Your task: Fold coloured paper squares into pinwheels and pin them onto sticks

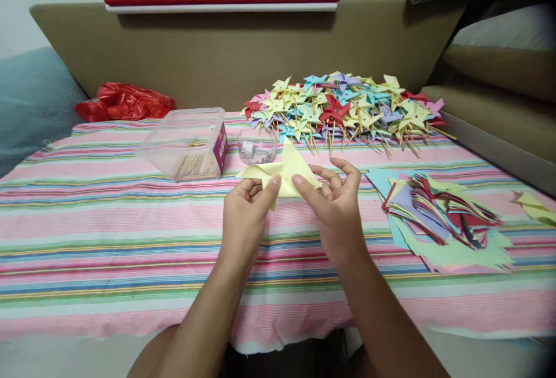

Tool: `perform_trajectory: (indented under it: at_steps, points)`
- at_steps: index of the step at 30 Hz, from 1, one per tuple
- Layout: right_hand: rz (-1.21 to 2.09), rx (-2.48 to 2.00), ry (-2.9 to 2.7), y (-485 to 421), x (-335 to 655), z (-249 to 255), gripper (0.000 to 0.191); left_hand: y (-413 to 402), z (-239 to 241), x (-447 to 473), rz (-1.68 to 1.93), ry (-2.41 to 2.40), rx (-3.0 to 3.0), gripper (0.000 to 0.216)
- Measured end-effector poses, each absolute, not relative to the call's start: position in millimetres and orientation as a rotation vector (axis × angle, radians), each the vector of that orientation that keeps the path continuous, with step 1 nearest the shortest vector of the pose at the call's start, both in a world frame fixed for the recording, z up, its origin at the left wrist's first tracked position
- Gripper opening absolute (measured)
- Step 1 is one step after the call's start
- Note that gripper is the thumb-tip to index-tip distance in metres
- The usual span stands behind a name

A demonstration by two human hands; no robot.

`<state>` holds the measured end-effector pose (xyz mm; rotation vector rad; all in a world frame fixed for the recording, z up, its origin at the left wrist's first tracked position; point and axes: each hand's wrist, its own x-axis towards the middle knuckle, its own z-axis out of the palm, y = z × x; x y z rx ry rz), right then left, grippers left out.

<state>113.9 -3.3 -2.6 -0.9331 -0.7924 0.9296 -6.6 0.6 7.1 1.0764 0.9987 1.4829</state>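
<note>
A pale yellow paper pinwheel (292,164) is held up between my two hands, over the striped cloth. My left hand (248,207) pinches its left side, thumb on the front and fingers curled behind. On the right side, my right hand (336,198) grips the paper with the thumb in front; its other fingers are partly spread behind. One blade points upward and another points left. No stick shows on this pinwheel. Just beyond it stands a small clear round tub (256,149) with small metal pieces and a white label inside.
A clear plastic box (191,135) of wooden sticks stands left of the tub. Finished pinwheels (334,109) on sticks are heaped at the back right. Cut coloured paper (447,216) lies at right, and a red plastic bag (130,102) at back left. The striped cloth (108,233) covers the surface.
</note>
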Motion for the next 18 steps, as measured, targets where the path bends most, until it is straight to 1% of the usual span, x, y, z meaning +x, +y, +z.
perform_trajectory:
  at_steps: [4, 6, 9, 13, 15, 18]
  points:
    - [1.226, -0.886, -0.916, -3.4, 134.7, -1.2, 0.068, 3.5, 10.7, -17.7, 1.273, 1.061, 1.247, 0.027]
    - [1.305, -0.880, -0.975, -4.9, 139.5, -1.1, 0.064, 4.2, 10.9, -20.7, 1.199, 1.090, 1.313, 0.029]
    - [1.305, -0.905, -1.018, -6.1, 139.5, -1.8, 0.059, 4.3, 10.8, -22.9, 1.150, 1.099, 1.344, 0.032]
    - [1.246, -0.927, -1.038, -5.8, 135.9, -4.6, 0.058, 3.4, 12.7, -25.9, 1.119, 1.098, 1.327, 0.037]
    - [1.242, -0.928, -1.045, -5.3, 134.9, -6.3, 0.057, 3.2, 14.0, -27.5, 1.098, 1.092, 1.333, 0.034]
    - [1.249, -0.916, -0.974, -3.9, 133.4, -7.8, 0.054, 4.0, 15.0, -28.3, 1.097, 1.055, 1.295, 0.024]
